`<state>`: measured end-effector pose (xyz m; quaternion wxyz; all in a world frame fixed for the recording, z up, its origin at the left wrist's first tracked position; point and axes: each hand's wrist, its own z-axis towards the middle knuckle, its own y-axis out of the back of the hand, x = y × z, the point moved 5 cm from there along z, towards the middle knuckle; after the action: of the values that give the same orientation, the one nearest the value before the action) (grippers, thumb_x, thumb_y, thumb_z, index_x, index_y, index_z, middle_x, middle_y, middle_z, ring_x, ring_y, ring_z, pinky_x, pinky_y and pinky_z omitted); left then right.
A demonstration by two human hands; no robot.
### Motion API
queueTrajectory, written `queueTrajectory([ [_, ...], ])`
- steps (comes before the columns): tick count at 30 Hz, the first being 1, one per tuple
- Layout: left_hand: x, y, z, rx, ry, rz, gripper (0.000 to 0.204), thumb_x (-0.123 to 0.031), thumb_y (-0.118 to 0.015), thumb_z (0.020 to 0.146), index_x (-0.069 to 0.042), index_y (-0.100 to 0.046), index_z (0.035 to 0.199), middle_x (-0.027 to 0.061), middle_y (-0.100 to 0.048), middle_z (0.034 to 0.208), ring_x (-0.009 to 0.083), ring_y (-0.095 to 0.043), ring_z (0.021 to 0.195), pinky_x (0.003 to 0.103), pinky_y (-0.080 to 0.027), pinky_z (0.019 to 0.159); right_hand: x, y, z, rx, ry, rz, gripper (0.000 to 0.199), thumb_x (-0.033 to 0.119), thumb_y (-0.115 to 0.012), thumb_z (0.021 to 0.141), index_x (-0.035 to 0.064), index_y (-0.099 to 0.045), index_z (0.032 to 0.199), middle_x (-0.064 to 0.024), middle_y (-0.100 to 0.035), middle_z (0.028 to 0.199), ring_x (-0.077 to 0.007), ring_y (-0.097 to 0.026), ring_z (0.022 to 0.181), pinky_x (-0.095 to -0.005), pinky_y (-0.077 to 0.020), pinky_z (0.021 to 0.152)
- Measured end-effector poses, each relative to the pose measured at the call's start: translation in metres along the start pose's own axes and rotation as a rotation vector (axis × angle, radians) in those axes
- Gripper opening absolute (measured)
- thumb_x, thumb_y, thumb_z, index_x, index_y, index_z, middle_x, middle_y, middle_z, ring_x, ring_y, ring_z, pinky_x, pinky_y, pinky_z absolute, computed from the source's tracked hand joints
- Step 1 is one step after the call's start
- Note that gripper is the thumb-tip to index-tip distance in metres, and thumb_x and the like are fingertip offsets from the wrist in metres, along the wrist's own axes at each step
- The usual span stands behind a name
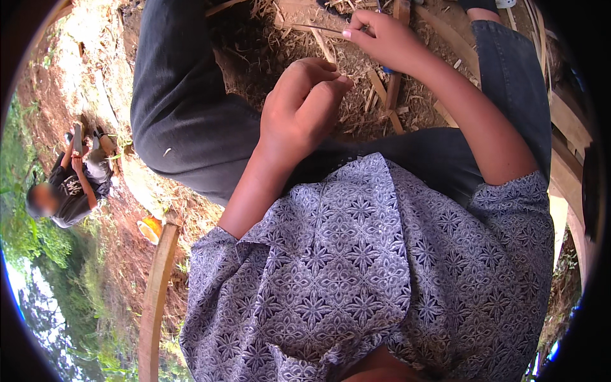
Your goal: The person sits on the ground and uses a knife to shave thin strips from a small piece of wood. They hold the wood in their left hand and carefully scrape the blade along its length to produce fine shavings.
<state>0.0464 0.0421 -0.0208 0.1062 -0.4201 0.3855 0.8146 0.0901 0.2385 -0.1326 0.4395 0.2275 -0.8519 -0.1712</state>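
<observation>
Thin, dark, slightly bent strip of unclear material [326,28] over scattered pale wood shavings [353,111], apparently at a holding or positioning step. From the left: bare left hand [302,105] with fingers curled, cannot tell whether around anything; then the strip, running rightward into the pinched thumb and fingers of the bare right hand [382,41], with a brown wooden stick [393,92] partly behind. For the next move, probably needing a firm pinch and a steadied free end.

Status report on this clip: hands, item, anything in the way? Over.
Right hand pinching a thin strip. Left hand curled, grip unclear. Wood shavings and wooden sticks littering the ground.
</observation>
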Motion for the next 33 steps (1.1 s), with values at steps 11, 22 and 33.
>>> queueTrajectory([
  [11,-0.005,-0.007,-0.007,0.104,0.039,-0.038,0.021,-0.004,-0.077,0.077,-0.005,-0.071,0.097,0.0124,-0.066,0.096,0.0307,-0.069,0.098,0.037,-0.06,0.075,0.001,-0.012,0.022,-0.051,0.044,-0.116,0.025,0.035,-0.065,0.102,0.0098,-0.063,0.099,-0.0038,-0.055,0.064,-0.0146,-0.05,0.056,-0.0358,-0.0399,0.056],
  [22,0.0,0.003,0.0,-0.079,0.022,0.014,0.028,0.007,-0.079,0.071,-0.003,-0.071,0.096,0.0141,-0.066,0.092,0.0281,-0.071,0.085,0.034,-0.058,0.067,0.01,0.0,0.004,-0.022,0.132,0.009,0.026,0.036,-0.065,0.102,0.0102,-0.063,0.098,-0.0039,-0.055,0.063,-0.0148,-0.052,0.056,-0.0357,-0.041,0.056],
  [33,-0.003,-0.002,0.004,-0.07,-0.008,-0.004,0.027,0.007,-0.08,0.073,-0.003,-0.07,0.096,0.0133,-0.066,0.09,0.0288,-0.071,0.086,0.035,-0.059,0.068,-0.019,-0.017,0.04,-0.108,-0.006,-0.269,0.026,0.037,-0.064,0.102,0.0116,-0.064,0.097,-0.0043,-0.057,0.063,-0.0151,-0.054,0.056,-0.0363,-0.0416,0.055],
])
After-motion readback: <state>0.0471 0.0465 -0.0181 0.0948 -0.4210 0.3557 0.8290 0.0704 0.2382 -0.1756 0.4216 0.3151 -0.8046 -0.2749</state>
